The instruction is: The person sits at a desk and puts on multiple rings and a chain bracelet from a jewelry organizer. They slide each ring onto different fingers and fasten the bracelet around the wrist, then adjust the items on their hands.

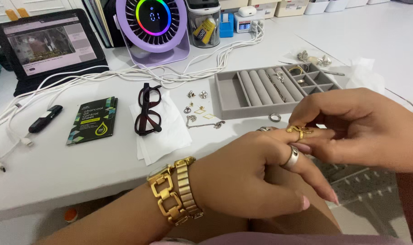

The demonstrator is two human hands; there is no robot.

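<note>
Near the desk edge, the right hand (361,129) pinches one gold ring (300,130) sitting on a finger of the left hand (242,174), whose fingers hang loose, grasping nothing. One silver ring (291,157) sits on another left finger, and two gold bracelets (174,193) circle that wrist. Farther off lies one grey jewellery tray (224,97), with one loose ring (275,117) just before it. To the left, one pair of glasses (147,109) rests on a white tissue (163,136), beside one dark packet (92,120)
</note>
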